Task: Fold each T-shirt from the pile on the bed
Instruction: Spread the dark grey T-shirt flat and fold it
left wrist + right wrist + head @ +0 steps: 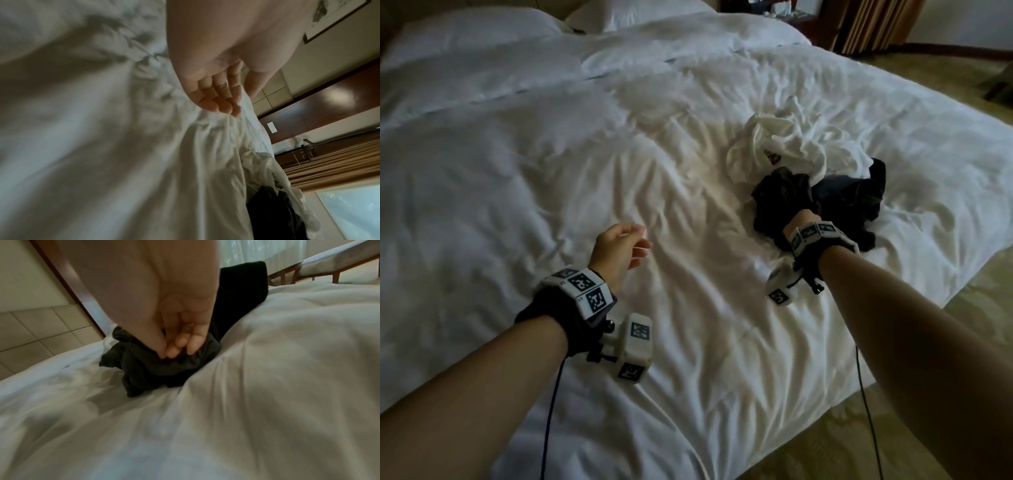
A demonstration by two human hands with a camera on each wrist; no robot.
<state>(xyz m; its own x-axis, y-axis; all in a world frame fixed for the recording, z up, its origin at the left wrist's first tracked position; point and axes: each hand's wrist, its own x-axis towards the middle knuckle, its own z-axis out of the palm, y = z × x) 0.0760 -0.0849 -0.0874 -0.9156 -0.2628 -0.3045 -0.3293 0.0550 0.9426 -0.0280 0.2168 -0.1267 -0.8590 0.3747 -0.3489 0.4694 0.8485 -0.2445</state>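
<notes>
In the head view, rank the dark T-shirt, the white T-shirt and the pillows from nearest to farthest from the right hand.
1. Dark T-shirt: gripped by the right hand, on the bed's right side.
2. White T-shirt: crumpled just beyond the dark one.
3. Pillows: far off at the head of the bed, upper left.

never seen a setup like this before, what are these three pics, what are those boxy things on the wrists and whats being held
No robot here: a person wears three cameras, one on the head and one strapped to each wrist, on bands with black-and-white marker squares. The wide picture is the head view, looking down at a bed with a white duvet. On it lies a small pile: a crumpled white T-shirt and a dark T-shirt. The other two pictures look along each hand from the wrist. The right hand pinches the dark T-shirt's bunched cloth. The left hand hangs over the duvet with relaxed fingers, holding nothing.
</notes>
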